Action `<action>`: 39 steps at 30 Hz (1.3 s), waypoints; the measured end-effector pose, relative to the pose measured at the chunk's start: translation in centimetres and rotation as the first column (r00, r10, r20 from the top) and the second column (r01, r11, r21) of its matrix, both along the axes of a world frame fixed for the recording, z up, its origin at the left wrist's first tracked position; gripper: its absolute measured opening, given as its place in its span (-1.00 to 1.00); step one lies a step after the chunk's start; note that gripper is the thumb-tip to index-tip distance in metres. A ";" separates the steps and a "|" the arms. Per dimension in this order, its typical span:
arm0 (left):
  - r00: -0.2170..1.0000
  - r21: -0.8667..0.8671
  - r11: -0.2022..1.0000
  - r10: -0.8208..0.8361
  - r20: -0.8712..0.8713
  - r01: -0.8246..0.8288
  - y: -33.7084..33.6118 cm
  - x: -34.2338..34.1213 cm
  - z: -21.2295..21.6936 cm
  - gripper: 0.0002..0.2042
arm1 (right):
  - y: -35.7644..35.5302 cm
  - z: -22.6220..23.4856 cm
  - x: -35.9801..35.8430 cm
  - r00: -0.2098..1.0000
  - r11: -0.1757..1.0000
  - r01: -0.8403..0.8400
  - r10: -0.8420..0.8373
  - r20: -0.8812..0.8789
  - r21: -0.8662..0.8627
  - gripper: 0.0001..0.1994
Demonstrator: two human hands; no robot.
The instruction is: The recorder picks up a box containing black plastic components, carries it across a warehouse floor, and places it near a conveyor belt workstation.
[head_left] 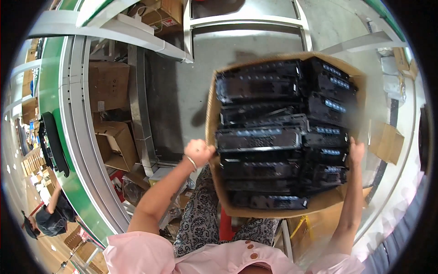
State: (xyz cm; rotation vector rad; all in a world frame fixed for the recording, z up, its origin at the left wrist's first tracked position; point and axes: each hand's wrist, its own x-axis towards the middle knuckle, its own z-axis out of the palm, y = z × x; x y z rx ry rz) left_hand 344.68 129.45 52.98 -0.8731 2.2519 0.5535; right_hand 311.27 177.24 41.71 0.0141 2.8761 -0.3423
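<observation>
An open cardboard box (255,213) spans the space in front of me, off the floor and a little to the right. Black plastic casings (258,138) fill it in two stacked columns, several with a row of light-coloured marks along one edge. My left hand (199,153), with a bangle at the wrist, is closed on the box's left side wall. On the opposite side my right hand (356,151) grips the right wall. Its fingertips are partly hidden and the box's right edge is blurred.
A green conveyor line (75,182) with a black casing (54,144) runs along my left. Cardboard boxes (109,86) sit beneath its frame. A white metal frame (246,20) stands ahead. A co-worker (54,217) is at the far left. A cardboard piece (386,141) lies at right.
</observation>
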 end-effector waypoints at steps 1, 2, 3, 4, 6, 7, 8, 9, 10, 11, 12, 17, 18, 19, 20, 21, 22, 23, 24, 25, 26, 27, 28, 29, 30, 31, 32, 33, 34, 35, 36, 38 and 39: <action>0.996 -0.083 0.994 -0.081 -0.043 0.077 -0.8 0.5 -0.5 -0.64 | -2.1 1.8 0.3 0.999 1.000 0.013 -0.013 0.041 -0.016 -0.56; 0.995 -0.100 0.992 0.064 -0.072 -0.071 -0.7 -1.0 1.3 -0.65 | -3.4 3.8 0.5 0.996 0.999 0.040 -0.039 0.086 -0.010 -0.56; 0.996 -0.162 0.983 0.075 -0.058 -0.083 -1.1 -2.2 2.0 -0.66 | -2.8 4.0 0.1 0.987 0.996 0.087 -0.088 0.137 0.015 -0.57; 0.991 -0.172 0.976 0.127 -0.048 -0.133 -1.0 -4.1 3.4 -0.67 | -2.1 3.8 -0.2 0.973 0.990 0.137 -0.141 0.181 0.038 -0.58; 0.957 -0.109 0.956 0.257 -0.135 -0.272 -2.8 -3.0 2.7 -0.71 | -6.0 7.1 0.0 0.976 0.997 0.072 -0.070 0.208 0.001 -0.60; 0.965 -0.188 0.964 0.145 -0.219 -0.187 -2.8 -3.4 2.8 -0.73 | -6.0 7.4 -0.2 0.984 0.999 0.044 -0.046 0.174 0.014 -0.61; 0.962 -0.232 0.950 0.158 -0.224 -0.210 -3.7 -3.6 3.2 -0.73 | -6.3 8.0 -0.1 0.988 0.999 0.018 -0.022 0.153 0.027 -0.62; 0.936 -0.230 0.937 0.190 -0.296 -0.263 -4.1 -4.7 3.5 -0.73 | -6.4 8.7 -0.5 0.983 1.000 0.007 -0.009 0.184 0.009 -0.62; 0.902 -0.191 0.914 0.285 -0.325 -0.358 -4.6 -5.9 3.6 -0.71 | -6.8 9.7 -1.0 0.977 1.000 -0.002 0.005 0.214 -0.011 -0.63; 0.893 -0.220 0.900 0.287 -0.348 -0.375 -6.4 -5.3 2.6 -0.71 | -8.4 10.6 -0.9 0.988 0.999 -0.044 0.040 0.152 0.025 -0.62; 0.917 -0.317 0.886 0.236 -0.320 -0.339 -6.3 -6.7 3.3 -0.73 | -8.9 10.3 -1.2 0.989 0.999 -0.041 0.035 0.144 0.034 -0.63; 0.838 -0.131 0.900 0.324 -0.438 -0.416 -16.2 -5.7 3.4 -0.78 | -16.0 10.7 2.4 0.976 0.980 -0.200 0.198 0.091 0.012 -0.68; 0.862 -0.170 0.896 0.320 -0.393 -0.410 -16.9 -6.0 3.3 -0.77 | -16.3 10.6 2.9 0.976 0.984 -0.177 0.175 0.126 0.006 -0.69; 0.885 -0.211 0.891 0.319 -0.339 -0.402 -17.6 -6.2 3.3 -0.77 | -16.4 10.3 3.2 0.976 0.985 -0.170 0.167 0.137 0.011 -0.70; 0.880 -0.199 0.890 0.329 -0.341 -0.410 -18.4 -6.2 3.2 -0.77 | -16.5 10.2 3.2 0.974 0.986 -0.169 0.165 0.154 0.012 -0.70; 0.901 -0.278 0.895 0.238 -0.363 -0.349 -18.3 -5.8 3.0 -0.76 | -16.2 10.5 2.9 0.970 0.982 -0.185 0.177 0.164 0.030 -0.70; 0.916 -0.359 0.888 0.147 -0.372 -0.289 -18.0 -5.3 2.6 -0.74 | -16.1 10.5 2.1 0.973 0.980 -0.198 0.196 0.125 0.001 -0.70; 0.905 -0.355 0.870 0.202 -0.375 -0.341 -16.2 -6.5 3.7 -0.73 | -14.8 10.8 1.7 0.972 0.978 -0.210 0.210 0.108 -0.007 -0.69; 0.890 -0.365 0.842 0.257 -0.375 -0.397 -14.8 -7.7 5.4 -0.72 | -14.5 11.6 0.9 0.966 0.987 -0.153 0.158 0.206 -0.040 -0.68; 0.827 -0.355 0.810 0.257 -0.500 -0.467 -14.2 -6.5 6.0 -0.73 | -15.3 12.7 0.8 0.959 0.984 -0.170 0.176 0.223 -0.043 -0.68; 0.743 -0.336 0.775 0.242 -0.624 -0.535 -13.5 -5.4 6.4 -0.74 | -15.9 13.5 0.7 0.954 0.981 -0.186 0.192 0.229 -0.047 -0.68; 0.683 -0.336 0.738 0.226 -0.694 -0.585 -10.3 -6.1 7.4 -0.76 | -15.5 13.0 0.3 0.951 0.976 -0.213 0.218 0.217 -0.044 -0.68; 0.626 -0.341 0.695 0.201 -0.753 -0.633 -6.5 -6.4 8.9 -0.78 | -15.0 12.4 0.4 0.945 0.969 -0.242 0.246 0.214 -0.047 -0.68; 0.469 -0.158 0.757 0.214 -0.857 -0.634 -4.3 -5.1 9.1 -0.82 | -15.5 12.3 0.7 0.928 0.961 -0.265 0.277 0.251 -0.080 -0.67; 0.355 0.050 0.790 0.330 -0.875 -0.612 -1.0 -5.4 8.8 -0.85 | -14.4 11.0 0.3 0.909 0.940 -0.331 0.341 0.242 -0.081 -0.65; 0.312 0.252 0.734 0.538 -0.783 -0.631 2.7 -5.5 9.3 -0.91 | -14.5 11.4 -0.3 0.864 0.914 -0.390 0.404 0.301 -0.107 -0.64; 0.242 0.450 0.604 0.735 -0.634 -0.657 6.9 -6.1 9.9 -0.91 | -14.4 12.5 -0.7 0.813 0.888 -0.440 0.457 0.361 -0.133 -0.63; 0.121 0.583 0.350 0.911 -0.394 -0.733 11.1 -7.4 10.7 -0.86 | -14.4 13.7 -1.6 0.713 0.813 -0.581 0.530 0.458 -0.035 -0.58; -0.081 0.635 0.046 0.982 -0.170 -0.772 14.7 -8.0 10.4 -0.80 | -15.1 15.9 -2.2 0.690 0.793 -0.606 0.560 0.458 -0.059 -0.58; -0.179 0.613 -0.116 0.983 -0.043 -0.781 17.9 -8.8 10.5 -0.80 | -15.9 18.4 -2.6 0.578 0.707 -0.705 0.625 0.525 -0.065 -0.59; -0.338 0.576 -0.337 0.935 0.111 -0.744 20.9 -8.9 9.2 -0.74 | -16.6 20.0 -2.5 0.462 0.610 -0.789 0.666 0.586 -0.073 -0.59; -0.514 0.422 -0.598 0.801 0.306 -0.681 25.4 -11.2 8.3 -0.52 | -16.8 19.6 -1.8 0.427 0.531 -0.770 0.841 0.333 -0.355 -0.55; -0.530 0.434 -0.604 0.796 0.293 -0.668 27.1 -11.5 6.9 -0.46 | -17.3 19.2 -1.2 0.426 0.365 -0.717 0.904 0.041 -0.594 -0.46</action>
